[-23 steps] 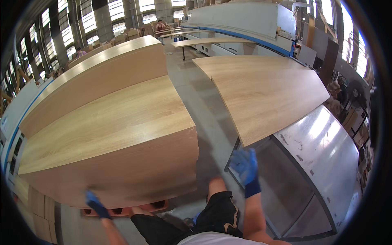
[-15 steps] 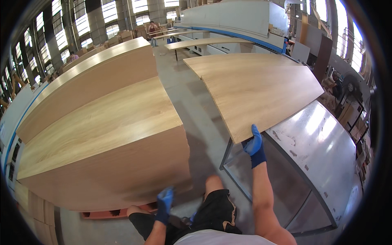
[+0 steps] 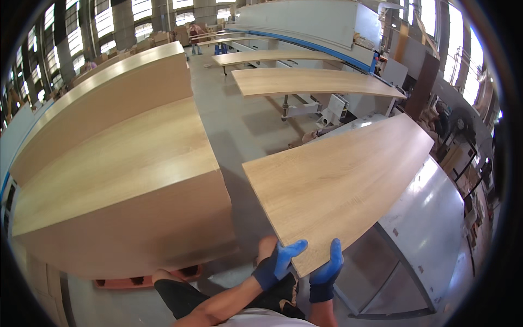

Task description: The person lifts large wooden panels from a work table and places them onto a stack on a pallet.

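A light wood-grain board (image 3: 338, 188) slants across the front right, its near end in both my hands. My left hand (image 3: 287, 257), in a blue glove, grips the board's left edge near the corner, thumb on top. My right hand (image 3: 329, 265), gloved alike, is wrapped round the near right edge, thumb up over the face and fingers hidden beneath. The far part of the board lies over a grey metal-topped table (image 3: 427, 210).
At left stands a large stack of wood-grain boards (image 3: 120, 141) on a red pallet (image 3: 147, 279). Another board (image 3: 316, 82) lies at the long machine (image 3: 305, 24) with a blue strip. A fan (image 3: 462, 124) stands at right; a person (image 3: 194, 38) is far off.
The board has come toward me, away from the one behind it at the machine. My left hand has moved from beside the stack onto the board's edge. My right hand, still gripping, is nearer.
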The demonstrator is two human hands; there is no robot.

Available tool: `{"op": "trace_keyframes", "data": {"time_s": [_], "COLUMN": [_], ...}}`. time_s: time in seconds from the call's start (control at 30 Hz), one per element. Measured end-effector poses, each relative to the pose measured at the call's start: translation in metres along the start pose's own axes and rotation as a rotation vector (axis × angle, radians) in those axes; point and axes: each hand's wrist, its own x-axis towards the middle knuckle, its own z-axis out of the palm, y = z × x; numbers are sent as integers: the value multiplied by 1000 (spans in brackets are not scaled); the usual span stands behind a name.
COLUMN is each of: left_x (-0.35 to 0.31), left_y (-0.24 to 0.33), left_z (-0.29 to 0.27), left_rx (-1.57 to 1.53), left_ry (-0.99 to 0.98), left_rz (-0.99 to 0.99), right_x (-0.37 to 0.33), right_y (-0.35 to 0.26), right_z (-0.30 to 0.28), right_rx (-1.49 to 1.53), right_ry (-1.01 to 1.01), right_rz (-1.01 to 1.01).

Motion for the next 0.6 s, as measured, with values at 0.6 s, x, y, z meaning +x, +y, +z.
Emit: {"op": "trace_keyframes", "data": {"time_s": [0.6], "left_x": [-244], "left_y": [250], "left_z": [-110], "left_rx": [767], "left_ry": [539], "left_rz": [1124], "right_x": [210], "right_y": [-125], "right_z": [-101], "right_rx": [442], "right_ry": [-23], "right_rz": [117]}}
